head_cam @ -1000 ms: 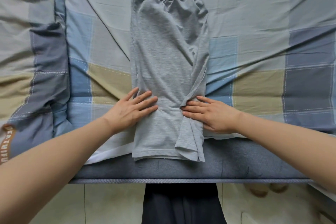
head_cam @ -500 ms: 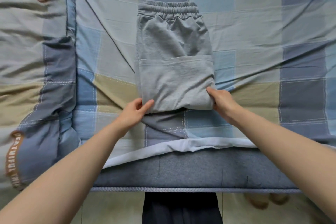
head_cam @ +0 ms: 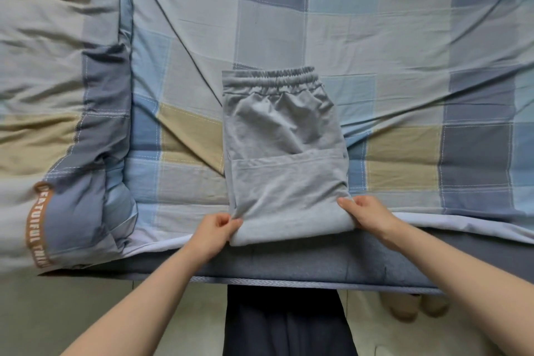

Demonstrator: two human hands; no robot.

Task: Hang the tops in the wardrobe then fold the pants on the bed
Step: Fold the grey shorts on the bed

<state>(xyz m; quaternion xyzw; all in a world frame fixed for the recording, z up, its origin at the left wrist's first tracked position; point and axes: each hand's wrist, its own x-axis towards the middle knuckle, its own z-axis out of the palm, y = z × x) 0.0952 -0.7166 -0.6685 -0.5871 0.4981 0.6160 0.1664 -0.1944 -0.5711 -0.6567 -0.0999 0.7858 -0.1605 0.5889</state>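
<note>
Now pants [head_cam: 284,153] sit nearer bed [head_cam: 375,23] edge than half second ago, hems already folded up. Your left hand [head_cam: 212,233] and right hand [head_cam: 368,212] each pinch fold corner. Likely one more fold toward waistband.

Bed [head_cam: 375,37] covered with checked sheet in blue, grey and tan, creased. Rolled quilt [head_cam: 57,95] along left side, brown lettered labels. Grey mattress edge [head_cam: 289,266] exposed at front. Pale tiled floor [head_cam: 72,312] below. Soft, even light.
</note>
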